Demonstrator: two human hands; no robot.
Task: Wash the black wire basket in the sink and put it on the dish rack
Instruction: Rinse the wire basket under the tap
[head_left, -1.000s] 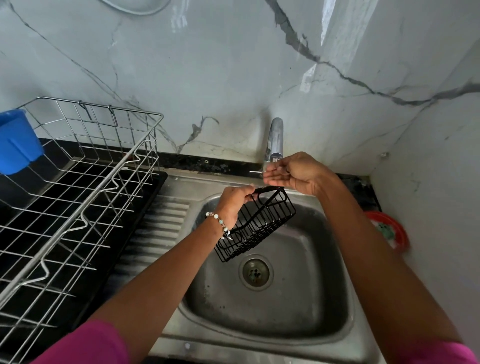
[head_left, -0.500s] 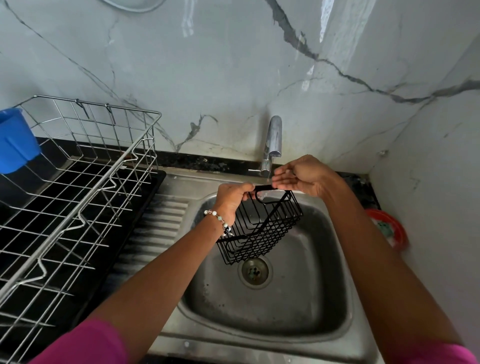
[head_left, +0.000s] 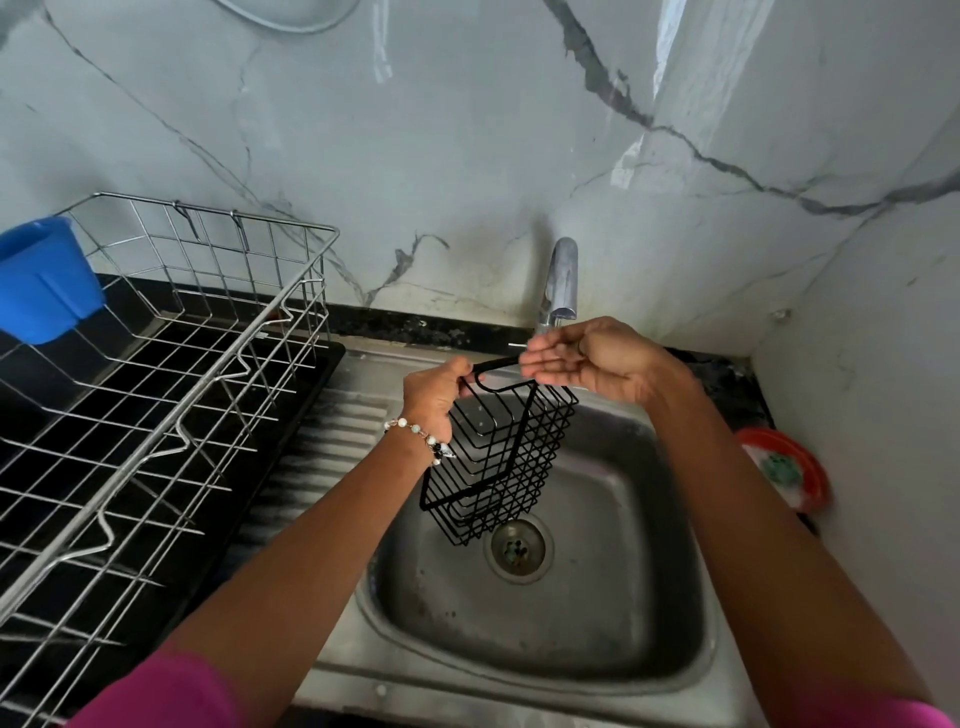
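hanging over the steel sink (head_left: 675, 613), black wire basket (head_left: 498, 457) tilted, rim up near the tap (head_left: 560, 280). left hand (head_left: 434, 397) gripping its top rim. right hand (head_left: 587, 361) cupped, fingers straight, at the far rim under the spout. dish rack (head_left: 156, 395) to the left, well apart.

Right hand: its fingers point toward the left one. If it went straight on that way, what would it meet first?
Most likely the black wire basket's top rim, then the left hand gripping it. The right hand, fingers straight, sits just above that rim under the faucet; depth is unclear, so it might pass over.
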